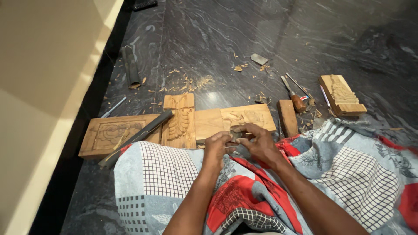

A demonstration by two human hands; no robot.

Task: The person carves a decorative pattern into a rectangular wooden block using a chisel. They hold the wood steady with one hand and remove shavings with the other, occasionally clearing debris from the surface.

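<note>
both hands (237,141) pinch a small dark piece (237,132) above a carved wooden panel (235,119).

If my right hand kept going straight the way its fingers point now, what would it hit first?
The right hand points left, toward the left hand. It would first meet the small dark piece pinched between them, then the left hand's fingers, though depth is hard to judge.

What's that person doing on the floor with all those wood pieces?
A person sits on a dark stone floor with a patterned cloth over their lap. The left hand and right hand meet around a small dark object; what it is cannot be told. Just ahead lie carved wooden panels, a dark metal bar, a wooden-handled chisel, another carved block and scattered wood chips.
</note>
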